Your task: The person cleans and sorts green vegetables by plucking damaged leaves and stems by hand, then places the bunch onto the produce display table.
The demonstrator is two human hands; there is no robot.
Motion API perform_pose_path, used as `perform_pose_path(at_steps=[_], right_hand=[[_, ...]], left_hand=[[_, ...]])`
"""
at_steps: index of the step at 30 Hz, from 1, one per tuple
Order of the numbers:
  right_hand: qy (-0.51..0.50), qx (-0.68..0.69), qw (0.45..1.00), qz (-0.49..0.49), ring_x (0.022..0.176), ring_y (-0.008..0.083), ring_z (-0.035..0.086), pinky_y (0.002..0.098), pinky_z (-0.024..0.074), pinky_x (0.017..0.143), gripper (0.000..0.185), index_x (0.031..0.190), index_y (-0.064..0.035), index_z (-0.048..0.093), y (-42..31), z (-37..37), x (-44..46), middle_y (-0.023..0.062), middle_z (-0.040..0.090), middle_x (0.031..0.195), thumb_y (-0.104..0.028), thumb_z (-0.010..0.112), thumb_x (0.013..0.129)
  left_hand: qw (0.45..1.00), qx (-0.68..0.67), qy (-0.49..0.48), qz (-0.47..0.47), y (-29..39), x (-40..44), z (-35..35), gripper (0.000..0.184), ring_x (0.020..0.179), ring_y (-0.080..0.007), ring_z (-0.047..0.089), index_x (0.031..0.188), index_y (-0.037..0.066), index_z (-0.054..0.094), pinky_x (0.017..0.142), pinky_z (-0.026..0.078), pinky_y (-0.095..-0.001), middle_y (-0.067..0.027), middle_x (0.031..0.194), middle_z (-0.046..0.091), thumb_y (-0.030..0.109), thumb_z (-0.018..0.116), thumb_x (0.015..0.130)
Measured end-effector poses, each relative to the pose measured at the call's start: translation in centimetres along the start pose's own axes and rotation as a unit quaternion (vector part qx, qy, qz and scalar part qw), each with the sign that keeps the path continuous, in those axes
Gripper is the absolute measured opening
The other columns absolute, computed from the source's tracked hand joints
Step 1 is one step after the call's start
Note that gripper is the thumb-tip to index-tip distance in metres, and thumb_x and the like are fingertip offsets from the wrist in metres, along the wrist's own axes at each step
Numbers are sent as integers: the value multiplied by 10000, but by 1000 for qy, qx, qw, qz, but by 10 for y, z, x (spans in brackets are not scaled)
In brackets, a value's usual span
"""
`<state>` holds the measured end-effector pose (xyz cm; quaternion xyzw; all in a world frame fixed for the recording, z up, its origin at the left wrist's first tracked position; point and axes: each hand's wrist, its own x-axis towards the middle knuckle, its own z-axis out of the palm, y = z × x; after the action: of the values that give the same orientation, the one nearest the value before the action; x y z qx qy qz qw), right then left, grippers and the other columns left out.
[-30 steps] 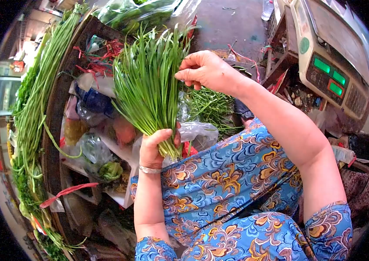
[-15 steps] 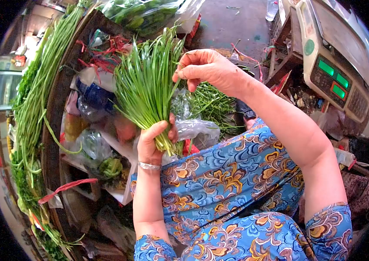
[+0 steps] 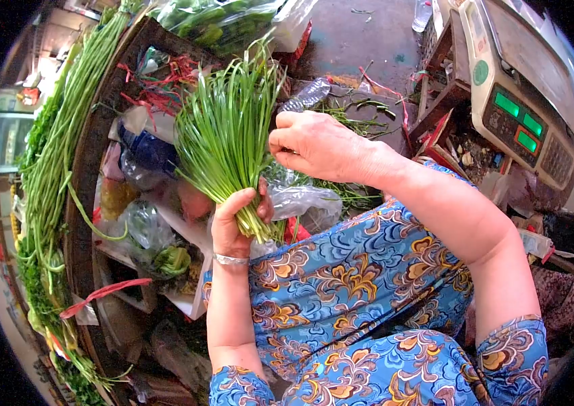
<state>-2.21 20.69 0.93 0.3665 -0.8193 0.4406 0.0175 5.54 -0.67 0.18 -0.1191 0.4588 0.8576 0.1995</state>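
Observation:
A thick bunch of long green leafy stalks [image 3: 229, 128] stands upright, fanned out at the top. My left hand [image 3: 238, 220] is wrapped round its pale lower ends, just in front of my body. Close to the right edge of the bunch is my right hand [image 3: 314, 145], its fingers curled together in a pinch; whatever is between the fingertips is hidden. Loose green trimmings [image 3: 351, 193] lie partly hidden under my right hand and forearm, beside a clear plastic bag [image 3: 307, 203].
A scale [image 3: 517, 115] with green digits stands at the upper right. Long green beans [image 3: 63, 155] hang along the left. Red ties [image 3: 165, 84], a bagged leafy vegetable [image 3: 212, 24] and a lettuce-like head [image 3: 172, 260] lie around the bunch.
My right hand has turned over, back upward, and come down slightly along the bunch's right edge. The bunch, still in my left hand, has shifted slightly left.

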Motion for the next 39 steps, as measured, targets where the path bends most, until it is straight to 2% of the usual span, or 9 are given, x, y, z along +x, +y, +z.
perform_pose_path(at_steps=[7, 12, 16, 18, 23, 27, 32, 36, 39], right_hand=[[109, 64, 981, 144, 829, 354, 600, 420, 487, 756, 173, 786, -23, 631, 5, -3, 7, 171, 613, 909, -192, 634, 749], [85, -152, 978, 115, 1197, 254, 432, 457, 247, 1017, 280, 965, -155, 693, 15, -28, -3, 68, 610, 1101, -268, 732, 712], [42, -82, 979, 183, 1023, 251, 578, 368, 419, 920, 296, 1020, -81, 668, 22, -38, 3, 107, 664, 1024, -268, 685, 791], [123, 93, 970, 185, 859, 357, 641, 418, 475, 800, 246, 953, -51, 680, 24, -36, 4, 154, 683, 895, -235, 629, 798], [165, 249, 936, 188, 615, 99, 571, 275, 482, 590, 204, 878, 18, 637, 18, -43, 8, 43, 623, 710, -181, 652, 835], [219, 291, 913, 186, 596, 73, 546, 256, 467, 560, 199, 891, 1, 642, 22, -44, 11, 5, 610, 712, -193, 653, 852], [304, 225, 920, 103, 621, 113, 573, 277, 472, 575, 269, 983, -6, 627, 21, -45, 14, 36, 635, 718, -215, 694, 828], [117, 64, 984, 122, 702, 262, 635, 372, 488, 650, 254, 957, -64, 645, 12, -45, 6, 125, 639, 744, -248, 699, 790], [146, -32, 989, 22, 729, 320, 628, 393, 490, 652, 210, 894, -54, 643, 25, -35, 5, 131, 644, 761, -226, 678, 781]], left_hand=[[1000, 24, 6, 9, -3, -1, 0, 257, 564, -177, 542, 963, -55, 553, 507, 435, -294, -100, 782, 589, 141, 613, 808], [1000, 6, -28, -1, 1, -3, -2, 323, 567, -175, 550, 962, -52, 555, 498, 436, -296, -104, 777, 590, 226, 615, 810], [1000, 25, -6, 19, 0, -5, 1, 345, 533, -185, 548, 977, -48, 557, 485, 432, -294, -114, 771, 601, 248, 605, 805], [999, 34, -10, -10, -3, -4, -8, 347, 520, -184, 552, 997, -41, 557, 472, 434, -293, -125, 794, 614, 234, 612, 793], [997, 76, 18, 25, -3, -3, 2, 333, 526, -196, 565, 1018, -16, 559, 469, 463, -286, -124, 800, 622, 176, 647, 761], [994, 102, 26, 31, -3, -5, 7, 322, 530, -199, 567, 1008, -16, 563, 471, 467, -289, -122, 798, 623, 166, 654, 758], [989, 133, 56, 26, -4, -4, 8, 329, 531, -219, 568, 1014, -29, 557, 484, 466, -311, -114, 750, 615, 109, 648, 729], [984, 156, 76, 45, -6, -6, 15, 331, 532, -215, 569, 1014, -25, 564, 484, 471, -302, -115, 761, 618, 135, 641, 734], [981, 138, 122, 53, -6, -6, 18, 349, 508, -203, 559, 1005, -34, 570, 488, 476, -294, -112, 756, 614, 205, 618, 755]])
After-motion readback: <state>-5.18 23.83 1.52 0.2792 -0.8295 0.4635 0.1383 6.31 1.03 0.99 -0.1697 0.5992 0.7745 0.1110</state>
